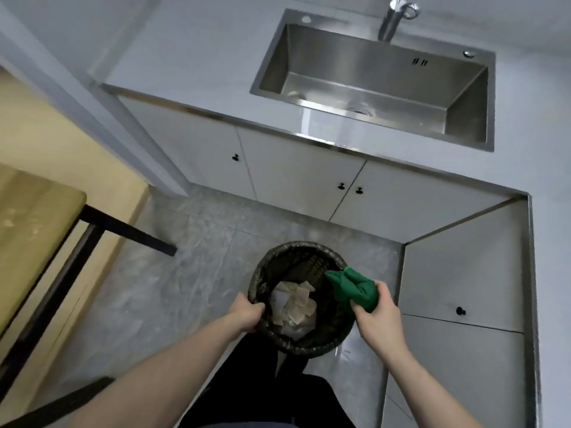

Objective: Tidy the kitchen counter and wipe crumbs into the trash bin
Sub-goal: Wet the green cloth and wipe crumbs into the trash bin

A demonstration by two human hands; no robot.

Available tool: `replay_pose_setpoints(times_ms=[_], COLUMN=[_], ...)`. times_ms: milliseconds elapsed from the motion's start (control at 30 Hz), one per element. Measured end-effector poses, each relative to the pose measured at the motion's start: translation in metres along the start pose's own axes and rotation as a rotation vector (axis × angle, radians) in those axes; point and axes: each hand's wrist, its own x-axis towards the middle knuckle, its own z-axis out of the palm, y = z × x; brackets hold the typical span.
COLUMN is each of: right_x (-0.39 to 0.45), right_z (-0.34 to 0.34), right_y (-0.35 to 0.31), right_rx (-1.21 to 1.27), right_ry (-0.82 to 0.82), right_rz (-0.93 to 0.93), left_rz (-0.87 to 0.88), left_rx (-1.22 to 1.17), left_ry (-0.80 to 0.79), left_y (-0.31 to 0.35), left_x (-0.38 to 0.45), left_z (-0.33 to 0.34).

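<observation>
- Both hands are busy down at floor level: left hand (248, 313) has its fingers curled over the near-left rim of the trash bin (327, 345), steadying it, while the right hand (375, 310) is clamped around a bunched-up green cloth (352, 287) at the bin's right rim.
- Cloth hangs partly over the opening, so my guess is they're shaking the crumbs out of it. Can't actually see any crumbs falling, too small to tell.
- Bin sits on the grey floor in the corner where the two runs of counter (191, 69) meet, lined with a black bag. Crumpled paper scraps (293, 304) already sit at the bottom.
- Counter stretch left of the sink (370, 84) looks bare and clean, nothing lying on it that I can see. Sink basin looks empty too.
- So I'd say this is near the end: wiping looks done, dumping is happening. What's left is probably just putting the cloth away and letting go of the bin.
- Wooden table (27, 223) off to the left, not part of this.
</observation>
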Motion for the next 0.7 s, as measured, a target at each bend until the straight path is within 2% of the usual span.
replay_pose_setpoints(times_ms=[300, 700], right_x=[-0.049, -0.084], right_z=[0.073, 0.241], right_y=[-0.101, -0.234], right_rx=[-0.064, -0.081], right_ry=[-0.127, -0.251], right_rz=[-0.182, -0.340], left_rz=[-0.021, -0.080], left_rx=[-0.078, -0.250], left_ry=[-0.002, 0.098], left_y=[-0.091, -0.201], left_x=[-0.037, -0.007], left_z=[-0.107, -0.254])
